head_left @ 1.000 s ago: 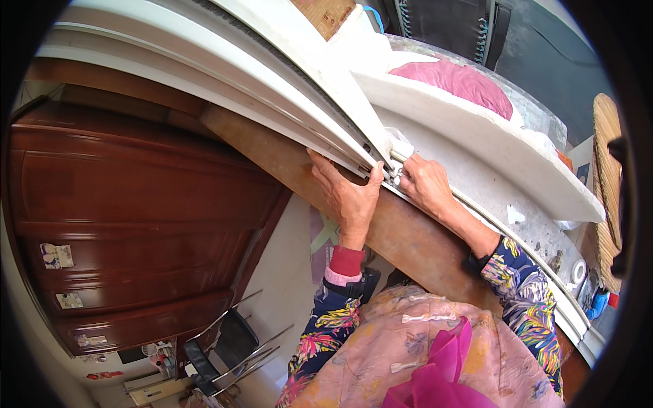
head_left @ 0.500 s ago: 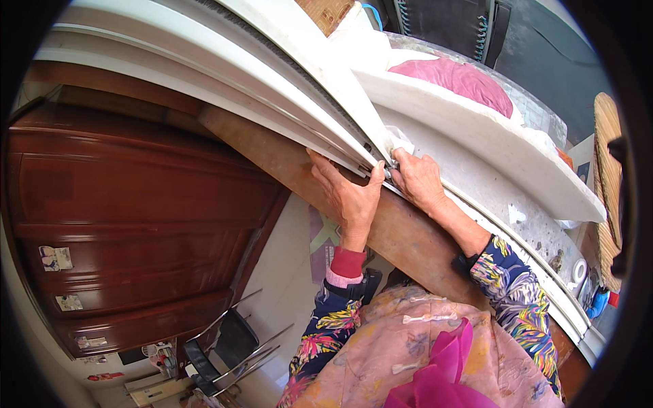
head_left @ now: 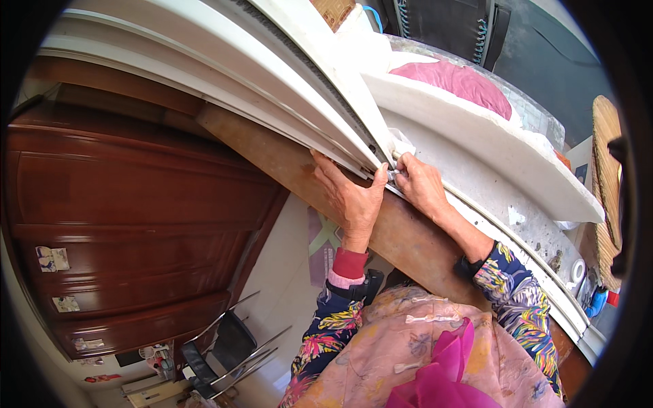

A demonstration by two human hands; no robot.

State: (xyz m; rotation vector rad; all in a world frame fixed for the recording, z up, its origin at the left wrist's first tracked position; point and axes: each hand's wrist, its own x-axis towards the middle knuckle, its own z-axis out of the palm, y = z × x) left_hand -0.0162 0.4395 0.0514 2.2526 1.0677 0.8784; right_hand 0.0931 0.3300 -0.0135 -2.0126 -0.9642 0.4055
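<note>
A white sliding-window frame [head_left: 272, 75] with a dark brush strip slants down from the upper left. My left hand [head_left: 354, 204] grips its lower end, with the thumb on the near face and the fingers spread along the side by the wooden sill [head_left: 401, 238]. Just right of the thumb, my right hand [head_left: 423, 189] is closed at the frame's bottom corner, over the white track [head_left: 490, 231]. A small pale bit shows by its fingertips, too hidden to name. Behind that hand lies a crumpled whitish scrap [head_left: 403, 141].
Outside the track, a white curved slab [head_left: 490, 136] stands on a grey ledge [head_left: 469, 160]. A pink cloth [head_left: 456, 85] lies beyond it. Cardboard [head_left: 605, 183] and a tape roll [head_left: 578, 270] are at the right. A reddish-brown cabinet [head_left: 129, 190] and a black chair [head_left: 231, 343] are at the left.
My right fingers have shifted slightly down at the corner, and a pale bit shows more by the fingertips. My left hand keeps its hold on the frame.
</note>
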